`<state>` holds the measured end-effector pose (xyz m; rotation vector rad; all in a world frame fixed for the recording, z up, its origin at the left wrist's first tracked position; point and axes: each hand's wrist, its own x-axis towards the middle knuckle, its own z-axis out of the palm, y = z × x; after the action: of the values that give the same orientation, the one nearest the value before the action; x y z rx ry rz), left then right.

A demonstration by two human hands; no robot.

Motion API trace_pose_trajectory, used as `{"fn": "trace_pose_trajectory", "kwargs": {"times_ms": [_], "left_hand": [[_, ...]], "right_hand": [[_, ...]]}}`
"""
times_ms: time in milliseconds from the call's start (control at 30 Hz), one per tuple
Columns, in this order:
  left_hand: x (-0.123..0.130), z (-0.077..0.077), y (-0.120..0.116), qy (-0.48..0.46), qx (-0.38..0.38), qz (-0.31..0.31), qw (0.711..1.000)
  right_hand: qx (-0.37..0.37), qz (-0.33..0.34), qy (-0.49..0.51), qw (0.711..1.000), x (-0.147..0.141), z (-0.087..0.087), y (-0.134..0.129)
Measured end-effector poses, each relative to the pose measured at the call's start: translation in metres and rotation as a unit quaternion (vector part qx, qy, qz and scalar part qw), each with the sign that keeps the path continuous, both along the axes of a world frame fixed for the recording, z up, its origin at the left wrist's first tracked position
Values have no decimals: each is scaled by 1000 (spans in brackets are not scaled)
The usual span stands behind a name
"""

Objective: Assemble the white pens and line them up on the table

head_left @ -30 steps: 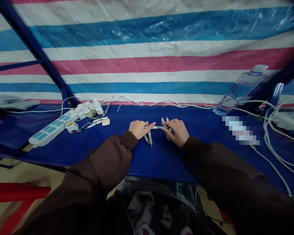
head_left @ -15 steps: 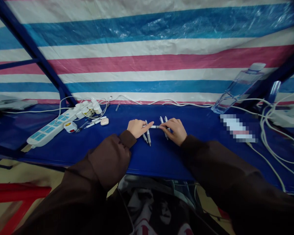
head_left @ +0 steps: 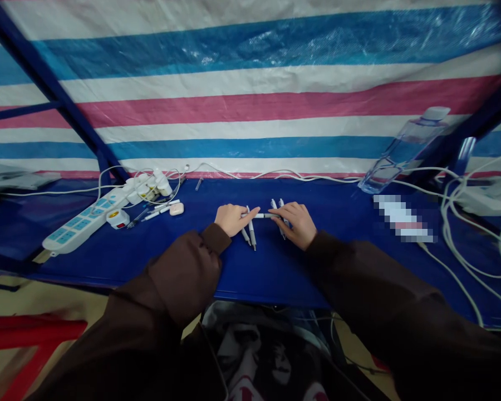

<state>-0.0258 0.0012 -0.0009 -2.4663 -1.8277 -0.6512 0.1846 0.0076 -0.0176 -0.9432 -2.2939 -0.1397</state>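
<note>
Hands and pen sit slightly further left in the head view than a second ago, with the whole table scene shifted the same way. Slim white pen (head_left: 261, 215), grey band near the middle, held level just above the other pens, long axis running left-right across the table. Can't tell which end is the tip. Left hand (head_left: 234, 219) narrow, fingertips pinching the pen's left end. Right hand (head_left: 296, 225) also narrow, fingers closed on the right end. Two pens (head_left: 251, 234) lie under the left side, pointing toward the person; two more pens (head_left: 279, 218) lie under the right hand, same rough direction. All on a blue table (head_left: 267, 273). Further left, a white power strip (head_left: 77, 228) with plugs and cables, plus an earbud case (head_left: 176, 209). Clear plastic bottle (head_left: 401, 153) lies tilted at far right, against a striped tarp (head_left: 250, 94).
</note>
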Motion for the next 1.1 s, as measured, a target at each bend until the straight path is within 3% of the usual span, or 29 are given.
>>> {"fn": "trace_pose_trajectory", "kwargs": {"times_ms": [300,567,1100], "left_hand": [[1,-2,1,9,-13,10,1000],[1,-1,0,-6,-24,12,1000],[2,-4,2,-21,-21,18,999]], "right_hand": [[30,9,-10,999,2,0,-1],[12,-4,-16,1000,2,3,-2],[-10,41,-23,999,1,1,-1]]}}
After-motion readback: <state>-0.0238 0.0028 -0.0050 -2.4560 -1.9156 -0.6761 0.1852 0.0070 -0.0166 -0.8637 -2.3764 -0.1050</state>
